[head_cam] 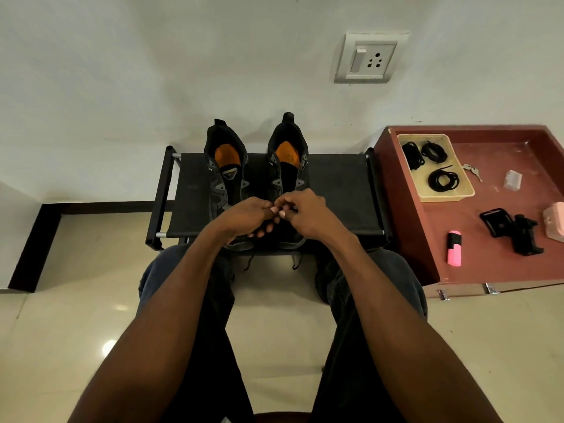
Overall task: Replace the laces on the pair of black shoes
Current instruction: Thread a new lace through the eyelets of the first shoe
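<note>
pair of black mesh shoes with orange insoles (258, 175), on black fabric table (335, 190): left hand (247, 216) and right hand (305, 213) curled fingertip-to-fingertip over right shoe's toe, apparently pinching black lace, hold unclear; risk: lace slipping or skipping an eyelet, black on black.

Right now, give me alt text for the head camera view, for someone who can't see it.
A seated person's left hand and right hand meet, fingers curled, over the toe of the right-side black shoe with an orange insole, beside its mate on a low black fabric rack. Coiled black laces lie in a cream tray at right.
</note>
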Motion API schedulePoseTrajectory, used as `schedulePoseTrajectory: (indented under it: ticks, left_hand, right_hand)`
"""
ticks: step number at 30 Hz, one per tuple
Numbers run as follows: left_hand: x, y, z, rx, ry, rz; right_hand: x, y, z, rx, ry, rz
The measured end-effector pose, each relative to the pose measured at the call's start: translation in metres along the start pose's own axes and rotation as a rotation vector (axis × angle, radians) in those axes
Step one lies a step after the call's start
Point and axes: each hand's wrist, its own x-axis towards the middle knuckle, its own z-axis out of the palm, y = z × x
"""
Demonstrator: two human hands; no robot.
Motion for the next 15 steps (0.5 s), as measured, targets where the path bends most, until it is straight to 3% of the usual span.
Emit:
schedulePoseTrajectory:
  ticks: [4,8,11,13,15]
  left_hand:
    - [-0.004,0.0,-0.009,0.006,0.057,0.07]
    - [-0.004,-0.006,-0.02,0.008,0.197,0.107]
    - [-0.001,-0.013,-0.021,0.071,0.353,0.118]
    - [0.003,-0.014,-0.017,0.069,0.399,0.105]
    - [0.005,-0.01,-0.01,0.027,0.347,0.106]
  right_hand:
    - [0.0,-0.001,-0.011,-0.06,0.124,0.077]
    - [0.005,0.014,-0.026,0.168,0.51,0.367]
    - [0.006,0.024,-0.025,0.231,0.564,0.549]
    - [0.005,0.019,-0.02,0.076,0.589,0.407]
    - [0.004,0.004,-0.012,0.113,0.527,0.076]
